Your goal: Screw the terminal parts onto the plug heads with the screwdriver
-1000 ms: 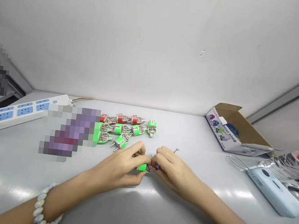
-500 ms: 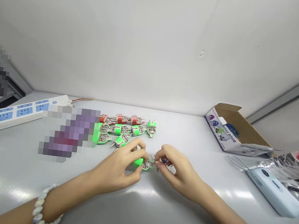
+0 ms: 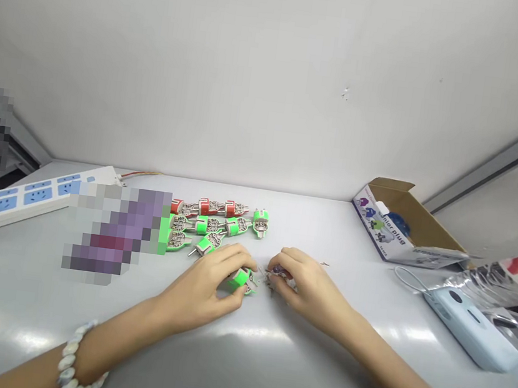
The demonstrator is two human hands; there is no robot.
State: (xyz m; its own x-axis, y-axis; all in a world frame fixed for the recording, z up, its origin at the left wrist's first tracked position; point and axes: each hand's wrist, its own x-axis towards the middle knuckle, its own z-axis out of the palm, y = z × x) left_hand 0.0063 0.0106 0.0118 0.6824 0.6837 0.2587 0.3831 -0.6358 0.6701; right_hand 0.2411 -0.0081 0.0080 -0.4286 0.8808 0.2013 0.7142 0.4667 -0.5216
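Observation:
My left hand [image 3: 215,280] has its thumb and fingers closed round a green plug [image 3: 243,278] low over the table. Close by on the right, my right hand [image 3: 307,285] has its fingers curled round small dark and metallic parts [image 3: 280,274], too small to tell apart. Behind my left hand lie several open plugs in rows: red ones [image 3: 208,206] at the back, green ones [image 3: 208,224] in front of them. One green plug [image 3: 260,222] stands apart at the right end of the rows.
A white power strip [image 3: 27,197] lies at the left, beside a blurred purple object [image 3: 117,233]. At the right are an open cardboard box [image 3: 389,229], a light blue device [image 3: 473,327] with a cord and clear plastic packaging [image 3: 488,282].
My right hand's fingers have come down lower round the small parts. The green plug in my left hand is turned slightly. A small thin item now shows behind my right hand.

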